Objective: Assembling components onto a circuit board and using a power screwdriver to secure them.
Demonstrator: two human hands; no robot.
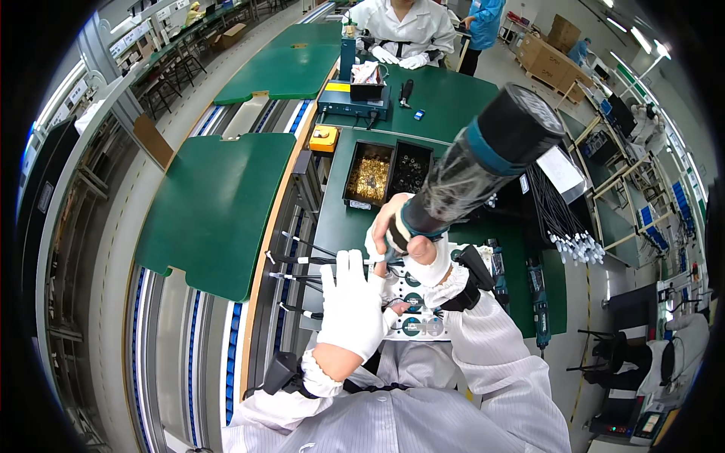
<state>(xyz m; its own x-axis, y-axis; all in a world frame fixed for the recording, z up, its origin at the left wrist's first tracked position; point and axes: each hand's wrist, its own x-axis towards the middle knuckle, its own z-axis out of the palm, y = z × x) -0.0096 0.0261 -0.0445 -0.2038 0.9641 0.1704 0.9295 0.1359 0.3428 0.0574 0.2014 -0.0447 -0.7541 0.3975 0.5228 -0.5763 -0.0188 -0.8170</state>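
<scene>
My right hand (423,249), in a white glove with bare fingertips, grips an electric screwdriver (468,166). The driver is thick, black and teal, wrapped in clear film, and tilted with its butt end up toward the right. Its tip is hidden behind my hand. Beneath it lies a white panel (432,311) with green round parts in rows. My gloved left hand (351,306) rests at the panel's left side, fingers stretched out, thumb reaching onto the panel. Black cables (306,260) stick out leftward past that hand.
Beyond the panel stand a bin of brass-coloured parts (370,177) and a bin of black parts (410,167). Black white-tipped cables (563,219) and another teal driver (538,302) lie right. A roller conveyor with green boards (219,211) runs left. Opposite sits a gloved co-worker (404,34).
</scene>
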